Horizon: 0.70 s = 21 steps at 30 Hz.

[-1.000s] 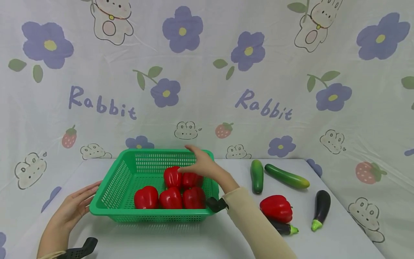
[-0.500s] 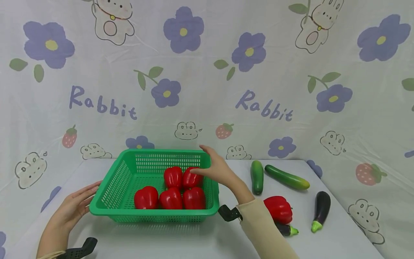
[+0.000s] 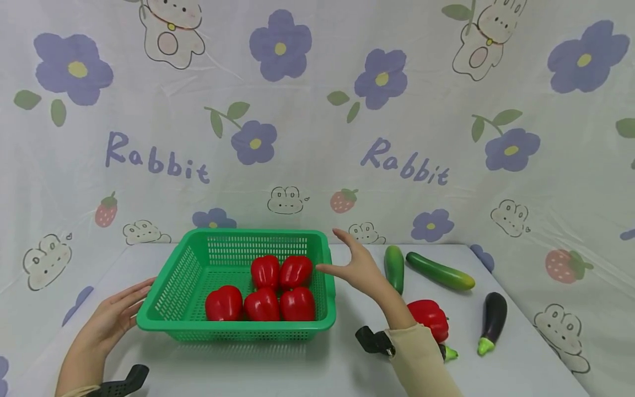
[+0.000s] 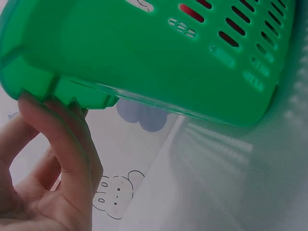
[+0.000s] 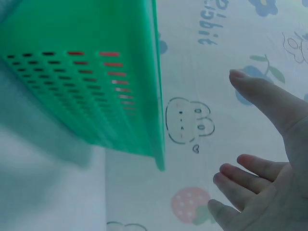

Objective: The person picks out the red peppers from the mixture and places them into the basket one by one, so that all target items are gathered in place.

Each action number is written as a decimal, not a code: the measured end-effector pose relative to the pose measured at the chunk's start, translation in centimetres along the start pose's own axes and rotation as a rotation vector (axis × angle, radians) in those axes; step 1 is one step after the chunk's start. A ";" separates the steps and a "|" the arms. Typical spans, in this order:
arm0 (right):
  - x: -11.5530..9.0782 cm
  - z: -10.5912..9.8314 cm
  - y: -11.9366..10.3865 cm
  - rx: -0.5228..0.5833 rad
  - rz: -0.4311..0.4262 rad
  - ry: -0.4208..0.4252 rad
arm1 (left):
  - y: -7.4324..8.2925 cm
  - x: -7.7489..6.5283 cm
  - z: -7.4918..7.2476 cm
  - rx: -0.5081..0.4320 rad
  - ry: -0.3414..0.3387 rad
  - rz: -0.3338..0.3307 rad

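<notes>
The green plastic basket [image 3: 233, 326] stands on the table with several red bell peppers [image 3: 265, 273] in its middle and right side. At its left end, my left hand [image 3: 111, 320] touches the rim with its fingertips; in the left wrist view those fingers [image 4: 67, 134] meet a tab under the rim. Just beyond the right end is my right hand [image 3: 362, 267], holding nothing, thumb and fingers spread apart. The right wrist view shows this hand [image 5: 264, 178] apart from the basket wall [image 5: 96, 106].
To the right lie two green cucumbers [image 3: 394, 267], one [image 3: 441, 271] slanting. Another red bell pepper [image 3: 431, 320] is partly behind my right forearm, beside a mostly hidden eggplant [image 3: 450, 353]. A second eggplant [image 3: 493, 320] lies near the table's right edge. A patterned cloth [image 3: 317, 110] hangs behind.
My right hand has moved right, from over the peppers to outside the basket's right end, holding nothing. My left hand, the basket and the peppers stay in place.
</notes>
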State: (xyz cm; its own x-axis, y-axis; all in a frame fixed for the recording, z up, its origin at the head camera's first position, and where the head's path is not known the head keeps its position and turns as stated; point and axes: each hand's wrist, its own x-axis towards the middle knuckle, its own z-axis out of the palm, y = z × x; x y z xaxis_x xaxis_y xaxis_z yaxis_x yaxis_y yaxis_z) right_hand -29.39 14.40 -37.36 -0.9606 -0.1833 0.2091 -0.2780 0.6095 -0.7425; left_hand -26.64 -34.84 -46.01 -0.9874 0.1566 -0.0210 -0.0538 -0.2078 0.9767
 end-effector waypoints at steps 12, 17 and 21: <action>-2.2 -1.6 2.4 -0.027 0.073 0.067 | -0.1 -0.1 0.1 -0.008 -0.004 -0.006; -3.2 -2.5 3.2 -0.029 0.110 0.077 | -0.2 -0.1 0.0 -0.011 -0.007 -0.005; -4.1 -3.2 3.8 -0.027 0.154 0.079 | -0.3 -0.1 0.0 -0.014 -0.011 -0.003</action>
State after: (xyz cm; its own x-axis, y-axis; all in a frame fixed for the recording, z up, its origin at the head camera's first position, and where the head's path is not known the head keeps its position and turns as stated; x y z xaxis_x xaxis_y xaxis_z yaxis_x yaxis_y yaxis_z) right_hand -26.60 19.97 -39.01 -0.9892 -0.0260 0.1443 -0.1268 0.6462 -0.7526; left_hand -26.56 -34.74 -46.29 -0.9855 0.1680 -0.0217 -0.0590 -0.2203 0.9737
